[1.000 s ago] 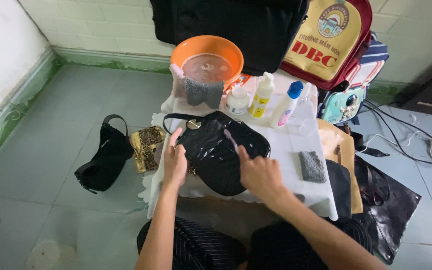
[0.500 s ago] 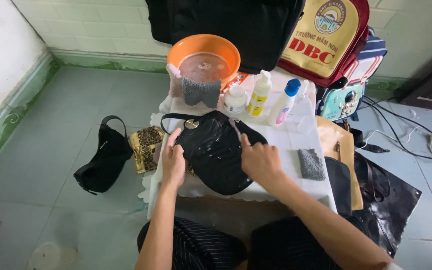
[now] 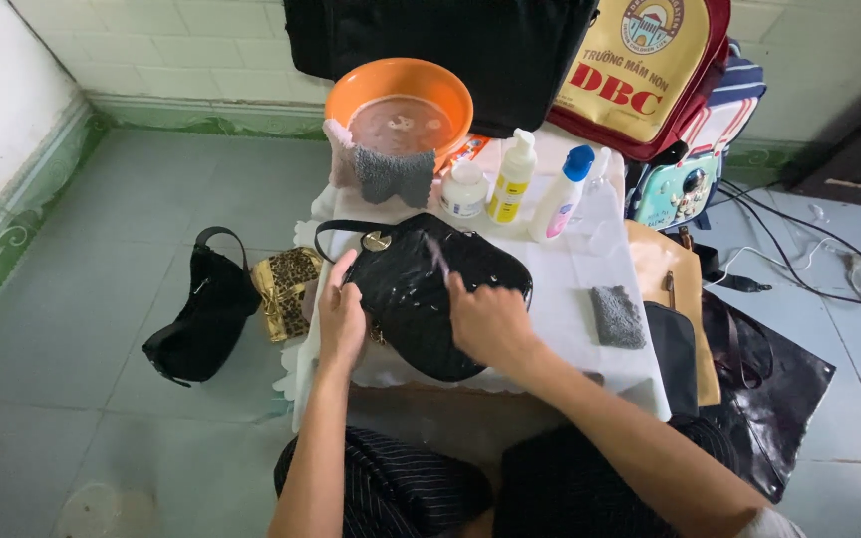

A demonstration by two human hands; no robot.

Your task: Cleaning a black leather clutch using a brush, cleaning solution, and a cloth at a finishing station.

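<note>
Head view: left hand (image 3: 341,317) flat on black handbag (image 3: 421,299), right fingers (image 3: 462,291) clenched around brush (image 3: 437,256).

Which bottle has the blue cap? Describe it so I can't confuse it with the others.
Start at the orange basin at the far edge of the white-covered table. To its right stands a row of containers; the blue-capped bottle is white with a pink label, right of the yellow pump bottle and the short white jar.

Clear white cloth (image 3: 570,289) right of black handbag (image 3: 430,294), up to grey pad (image 3: 617,316); blocked behind by bottles (image 3: 513,177) and orange basin (image 3: 400,105).
</note>
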